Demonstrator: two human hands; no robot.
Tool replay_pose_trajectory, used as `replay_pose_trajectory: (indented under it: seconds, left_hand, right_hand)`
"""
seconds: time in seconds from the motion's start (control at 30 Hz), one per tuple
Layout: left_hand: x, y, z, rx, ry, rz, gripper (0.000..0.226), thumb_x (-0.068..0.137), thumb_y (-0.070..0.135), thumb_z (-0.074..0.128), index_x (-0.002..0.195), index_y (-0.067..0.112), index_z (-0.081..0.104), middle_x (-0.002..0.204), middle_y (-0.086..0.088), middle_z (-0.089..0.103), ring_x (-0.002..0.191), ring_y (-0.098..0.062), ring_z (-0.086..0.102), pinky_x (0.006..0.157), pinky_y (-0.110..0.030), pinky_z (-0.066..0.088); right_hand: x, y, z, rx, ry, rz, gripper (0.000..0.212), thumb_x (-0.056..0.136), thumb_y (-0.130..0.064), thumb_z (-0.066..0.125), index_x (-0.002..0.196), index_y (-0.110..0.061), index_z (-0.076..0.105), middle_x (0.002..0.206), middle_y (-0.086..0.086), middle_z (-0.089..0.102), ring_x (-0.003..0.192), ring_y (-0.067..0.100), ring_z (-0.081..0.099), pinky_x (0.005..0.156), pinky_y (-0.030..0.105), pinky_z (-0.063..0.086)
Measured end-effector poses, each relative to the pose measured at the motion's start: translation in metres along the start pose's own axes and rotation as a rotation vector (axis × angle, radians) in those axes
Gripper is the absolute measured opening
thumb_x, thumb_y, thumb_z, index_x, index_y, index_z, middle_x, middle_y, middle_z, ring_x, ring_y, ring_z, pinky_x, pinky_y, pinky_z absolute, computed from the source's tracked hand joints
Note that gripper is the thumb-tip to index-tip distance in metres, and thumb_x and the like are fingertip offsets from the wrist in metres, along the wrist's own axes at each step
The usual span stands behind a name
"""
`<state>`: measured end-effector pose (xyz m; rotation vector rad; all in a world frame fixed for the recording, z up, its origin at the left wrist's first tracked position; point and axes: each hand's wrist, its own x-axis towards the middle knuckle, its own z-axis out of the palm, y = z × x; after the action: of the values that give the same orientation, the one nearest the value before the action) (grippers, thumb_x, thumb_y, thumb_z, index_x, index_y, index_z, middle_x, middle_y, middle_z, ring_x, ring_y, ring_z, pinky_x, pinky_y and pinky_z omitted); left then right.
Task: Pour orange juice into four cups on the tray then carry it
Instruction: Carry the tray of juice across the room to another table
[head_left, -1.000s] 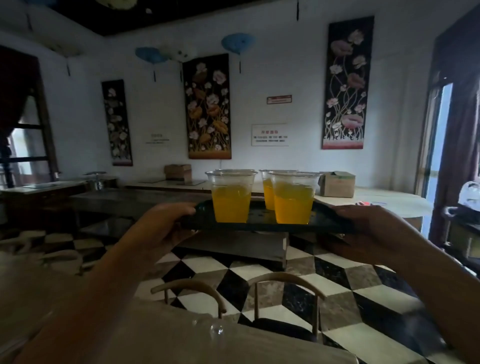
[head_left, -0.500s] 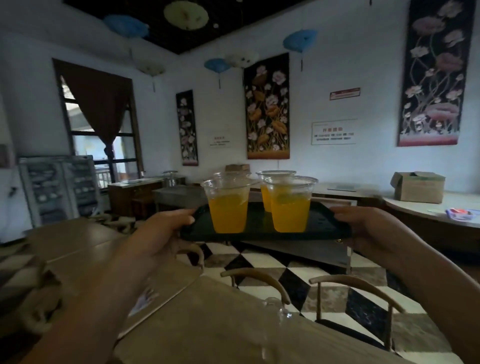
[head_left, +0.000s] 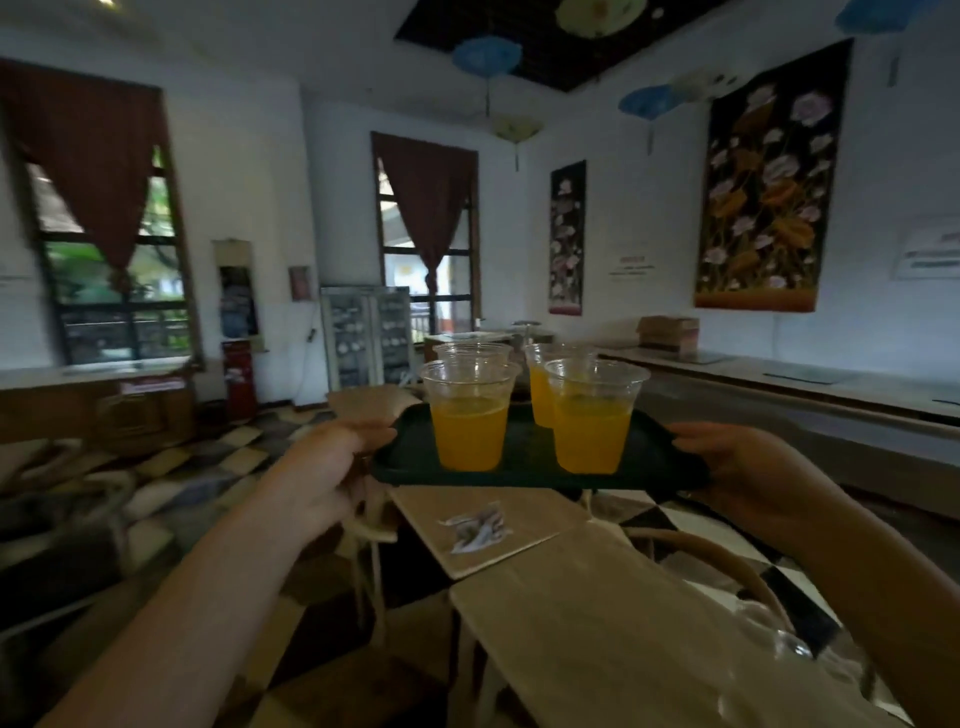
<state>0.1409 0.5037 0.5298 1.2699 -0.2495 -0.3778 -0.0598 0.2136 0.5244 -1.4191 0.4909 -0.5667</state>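
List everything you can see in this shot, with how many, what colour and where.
cups of orange juice: four, clear plastic, on the tray
tray: one, dark green, held level in mid-air
wooden tables: several, light brown, below the tray
crumpled paper: one, white, on a table
flower hangings: two, dark, right wall
curtains: two, dark red, at the windows
paper parasols: several, blue and pale, at the ceiling
left hand: grips the tray's left edge
right hand: grips the tray's right edge

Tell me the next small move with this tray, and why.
Probably keep the tray level and carry it on slowly: the left hand and right hand grip its ends in mid-air, the cups hold juice uncovered, and wooden tables lie below.
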Motion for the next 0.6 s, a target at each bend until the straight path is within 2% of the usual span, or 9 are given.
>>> replay_pose_trajectory:
  seconds: [0.07, 0.13, 0.17, 0.27, 0.43, 0.6]
  left_hand:
    - [-0.008, 0.008, -0.033, -0.011, 0.068, 0.01, 0.027, 0.095, -0.003, 0.054, 0.117, 0.003, 0.067, 0.113, -0.019, 0.071, 0.095, -0.031, 0.07, 0.058, -0.036, 0.063]
    - [-0.015, 0.016, -0.063, -0.005, 0.122, 0.019, 0.027, 0.096, -0.003, 0.052, 0.12, 0.001, 0.066, 0.116, -0.021, 0.07, 0.098, -0.034, 0.07, 0.052, -0.037, 0.062]
    - [-0.018, 0.02, -0.078, 0.0, 0.145, 0.026, 0.027, 0.098, -0.002, 0.05, 0.12, 0.001, 0.065, 0.117, -0.021, 0.07, 0.1, -0.035, 0.07, 0.053, -0.038, 0.062]
    - [-0.026, 0.032, -0.111, 0.008, 0.186, 0.056, 0.028, 0.1, 0.001, 0.047, 0.122, -0.001, 0.064, 0.121, -0.022, 0.07, 0.108, -0.035, 0.068, 0.076, -0.04, 0.062]
    - [-0.035, 0.05, -0.147, -0.017, 0.263, 0.104, 0.026, 0.101, 0.002, 0.045, 0.111, 0.003, 0.069, 0.106, -0.016, 0.077, 0.09, -0.025, 0.075, 0.06, -0.031, 0.062]
    - [-0.036, 0.055, -0.171, -0.015, 0.354, 0.112, 0.027, 0.103, 0.002, 0.042, 0.112, 0.005, 0.067, 0.101, -0.012, 0.078, 0.097, -0.026, 0.073, 0.071, -0.037, 0.062]
  right_hand:
    - [0.005, 0.006, 0.034, 0.0, -0.091, 0.014, 0.029, 0.096, -0.003, 0.048, 0.117, -0.01, 0.065, 0.118, 0.017, 0.066, 0.106, 0.032, 0.065, 0.076, 0.036, 0.053]
    - [0.012, 0.01, 0.067, 0.035, -0.15, 0.021, 0.025, 0.096, 0.001, 0.046, 0.11, -0.008, 0.065, 0.114, 0.016, 0.065, 0.102, 0.029, 0.063, 0.072, 0.034, 0.051]
    - [0.016, 0.011, 0.084, 0.063, -0.168, 0.028, 0.025, 0.097, 0.002, 0.046, 0.109, -0.008, 0.065, 0.112, 0.015, 0.065, 0.1, 0.028, 0.063, 0.071, 0.033, 0.05]
    - [0.032, 0.013, 0.126, 0.115, -0.232, 0.054, 0.027, 0.096, 0.002, 0.047, 0.114, -0.005, 0.065, 0.116, 0.016, 0.064, 0.101, 0.028, 0.062, 0.071, 0.034, 0.051]
    - [0.06, 0.012, 0.184, 0.173, -0.382, 0.085, 0.037, 0.096, 0.004, 0.043, 0.129, -0.002, 0.059, 0.128, 0.019, 0.06, 0.115, 0.033, 0.058, 0.091, 0.04, 0.05]
    - [0.093, 0.02, 0.226, 0.163, -0.486, 0.117, 0.042, 0.094, 0.003, 0.045, 0.135, -0.003, 0.055, 0.135, 0.02, 0.056, 0.123, 0.038, 0.055, 0.104, 0.049, 0.044]
